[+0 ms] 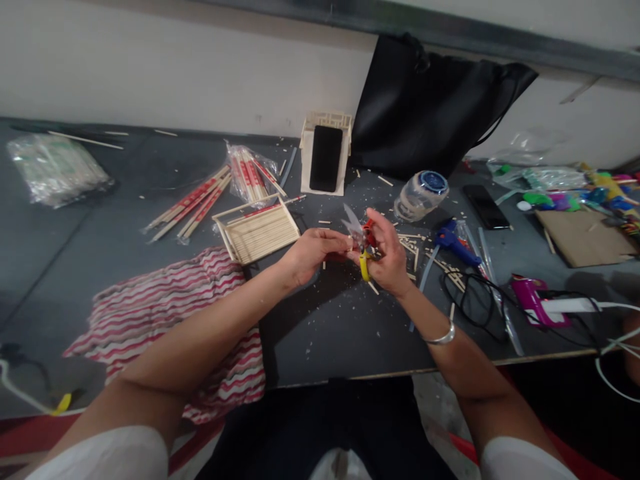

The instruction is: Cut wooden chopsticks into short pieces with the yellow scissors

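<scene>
Working at the middle of the desk (320,333), just in front of the upright stick-built phone stand (326,155). Right hand (387,257) closing around a pair of red-and-yellow-handled snips (364,243), blades pointing up and standing slightly apart. Left hand (313,252) pinching its fingertips together at the blades, apparently on a short stick piece too small to make out clearly.

Judging by the lie of things: one stand already built and carrying one dark phone (326,159); one flat panel of sticks (257,233) lying finished or nearly so, left of and nearer than the stand; trimming going on, with offcuts scattered under the hands; a good stock of uncut sticks remaining.

Counting from the stand: one clear bag of red-wrapped chopsticks (250,175) just to its left; a loose group of roughly six wrapped sticks (193,203) further left; one plastic packet (55,167) far left; one striped cloth (165,320) nearer than the panel. To the stand's right: one black bag (425,110), one clear jar with a blue lid (421,195), one blue glue gun (453,243), a second phone (485,207) lying flat, one pink glue gun (533,300).
</scene>
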Motion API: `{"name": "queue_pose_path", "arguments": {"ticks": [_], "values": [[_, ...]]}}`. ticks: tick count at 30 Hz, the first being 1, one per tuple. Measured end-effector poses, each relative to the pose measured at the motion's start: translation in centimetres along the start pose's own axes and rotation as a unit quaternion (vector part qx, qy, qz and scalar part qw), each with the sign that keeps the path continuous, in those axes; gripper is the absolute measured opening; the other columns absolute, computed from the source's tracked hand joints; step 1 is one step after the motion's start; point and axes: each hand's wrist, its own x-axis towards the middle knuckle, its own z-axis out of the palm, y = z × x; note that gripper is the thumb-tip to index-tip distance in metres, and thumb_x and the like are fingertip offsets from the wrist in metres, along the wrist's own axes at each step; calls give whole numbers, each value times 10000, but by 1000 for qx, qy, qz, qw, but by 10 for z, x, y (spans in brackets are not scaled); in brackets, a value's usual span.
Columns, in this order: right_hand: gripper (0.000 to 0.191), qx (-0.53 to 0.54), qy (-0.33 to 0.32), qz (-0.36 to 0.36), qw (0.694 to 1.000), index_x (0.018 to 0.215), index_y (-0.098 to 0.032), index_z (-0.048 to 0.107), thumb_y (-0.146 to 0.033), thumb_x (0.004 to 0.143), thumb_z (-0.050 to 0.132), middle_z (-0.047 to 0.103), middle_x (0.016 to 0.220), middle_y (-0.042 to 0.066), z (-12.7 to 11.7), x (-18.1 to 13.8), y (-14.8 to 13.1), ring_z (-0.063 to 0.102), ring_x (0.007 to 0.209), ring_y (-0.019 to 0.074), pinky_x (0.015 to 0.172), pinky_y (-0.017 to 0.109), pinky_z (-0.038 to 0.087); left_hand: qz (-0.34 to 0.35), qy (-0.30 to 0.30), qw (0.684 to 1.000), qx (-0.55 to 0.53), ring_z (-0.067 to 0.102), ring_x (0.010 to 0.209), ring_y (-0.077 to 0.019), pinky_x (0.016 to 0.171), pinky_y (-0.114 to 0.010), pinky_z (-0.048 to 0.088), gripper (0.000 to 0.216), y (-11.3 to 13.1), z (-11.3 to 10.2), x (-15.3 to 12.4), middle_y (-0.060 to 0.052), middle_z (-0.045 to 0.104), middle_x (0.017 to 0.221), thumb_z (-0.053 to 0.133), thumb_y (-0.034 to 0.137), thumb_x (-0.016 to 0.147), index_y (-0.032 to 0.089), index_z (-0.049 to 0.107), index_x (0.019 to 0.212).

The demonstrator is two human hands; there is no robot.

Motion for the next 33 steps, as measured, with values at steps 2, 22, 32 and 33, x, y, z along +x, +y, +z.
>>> {"name": "queue_pose_path", "arguments": {"ticks": [2, 22, 32, 33], "values": [[787, 32, 1, 36, 999, 1492, -288, 388, -440, 824, 775, 630, 1346, 124, 1, 0, 3, 693, 1098, 260, 898, 440, 629, 8, 12, 1000, 6, 674, 618, -121, 783, -311, 552, 84, 1, 1, -1, -26, 740, 664, 744, 103, 716, 155, 753, 651], [546, 132, 48, 109, 984, 1323, -319, 518, -380, 834, 754, 719, 963, -1, -1, 4, 10, 681, 837, 151, 760, 327, 584, 0, 29, 1000, 4, 721, 590, -150, 611, -261, 572, 81, 14, 1, -6, -53, 755, 681, 739, 117, 787, 132, 713, 712], [540, 71, 18, 107, 991, 1384, -296, 468, -480, 905, 638, 702, 992, 30, -2, 3, 7, 673, 821, 164, 749, 339, 591, 7, -2, 1000, -10, 718, 620, -147, 645, -281, 576, 52, 11, -4, -2, -60, 760, 717, 758, 165, 779, 147, 732, 737], [532, 62, 19, 103, 993, 1386, -297, 469, -483, 912, 623, 697, 1026, 38, -2, 3, 6, 667, 827, 165, 755, 343, 591, 23, 0, 1000, -8, 713, 623, -145, 650, -286, 574, 51, 10, -4, -2, -53, 756, 719, 772, 183, 768, 152, 737, 749]]}}
